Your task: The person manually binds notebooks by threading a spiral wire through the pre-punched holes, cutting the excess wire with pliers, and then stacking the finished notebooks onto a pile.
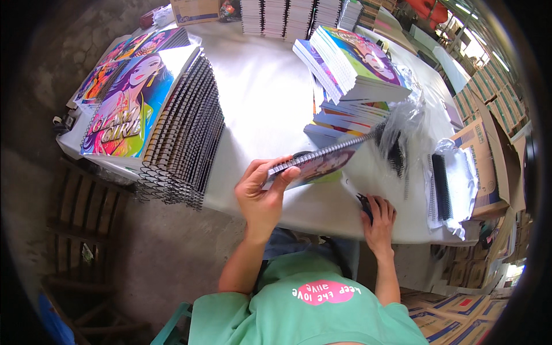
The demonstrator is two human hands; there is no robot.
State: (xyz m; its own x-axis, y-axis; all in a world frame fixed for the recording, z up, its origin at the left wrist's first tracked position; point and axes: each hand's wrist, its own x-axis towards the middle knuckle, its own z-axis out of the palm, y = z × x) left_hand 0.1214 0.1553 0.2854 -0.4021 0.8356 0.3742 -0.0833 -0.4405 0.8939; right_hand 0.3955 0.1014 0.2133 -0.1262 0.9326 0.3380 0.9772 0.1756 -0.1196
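My left hand [261, 190] is closed around the near end of a spiral notebook [328, 165], thumb on one side and fingers on the other. The notebook is tilted above the table, its coil-bound spine facing up and its colourful cover turned partly down. Near the table's front edge, my right hand [380, 221] has its fingers curled over a black-handled tool [364, 204]; the hand hides much of it, so its exact kind does not show. Beyond the held notebook, a stack of colourful book blocks [362, 66] stands unevenly, the upper ones slanted across those below.
A tall stack of coil-bound notebooks [129, 109] stands at the left of the white table [253, 75]. Clear plastic wrap [406, 112] and loose black coils [395, 156] lie right. More black coils [441, 187] rest on white wrapping beside an opened carton [480, 167]. White-paged stacks [299, 20] line the back.
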